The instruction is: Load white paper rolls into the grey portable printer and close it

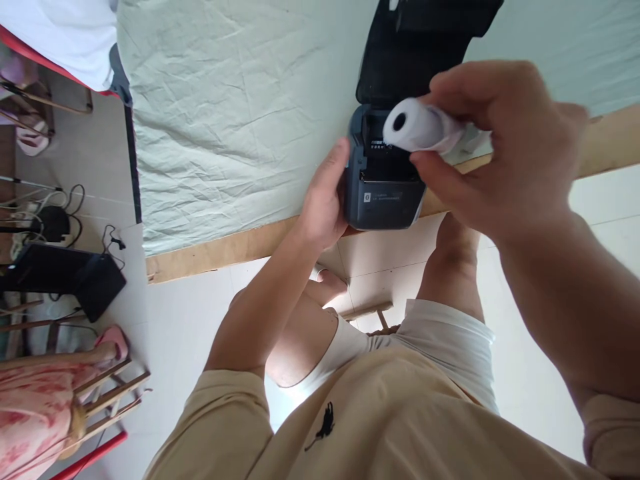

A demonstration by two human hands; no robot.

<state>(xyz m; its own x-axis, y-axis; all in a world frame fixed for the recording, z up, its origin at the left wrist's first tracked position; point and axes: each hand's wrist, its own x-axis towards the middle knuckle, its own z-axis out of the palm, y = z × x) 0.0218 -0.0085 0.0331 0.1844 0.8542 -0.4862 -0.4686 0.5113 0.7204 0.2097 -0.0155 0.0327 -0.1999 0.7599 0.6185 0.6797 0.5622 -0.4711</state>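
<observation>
Paper roll pinched in right hand, left hand gripping printer

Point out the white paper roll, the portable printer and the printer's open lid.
White paper roll [424, 128], head view: on its rounded side.
Portable printer [390, 201], head view: on its front panel.
Open lid [413, 59], head view: on its black inner face.

Printer: white square sign on the left of its near face, symbol inside too small to identify; faint lettering mid-face, illegible. Inside the printer's open bay: white print, apparently two rows, illegible.
</observation>
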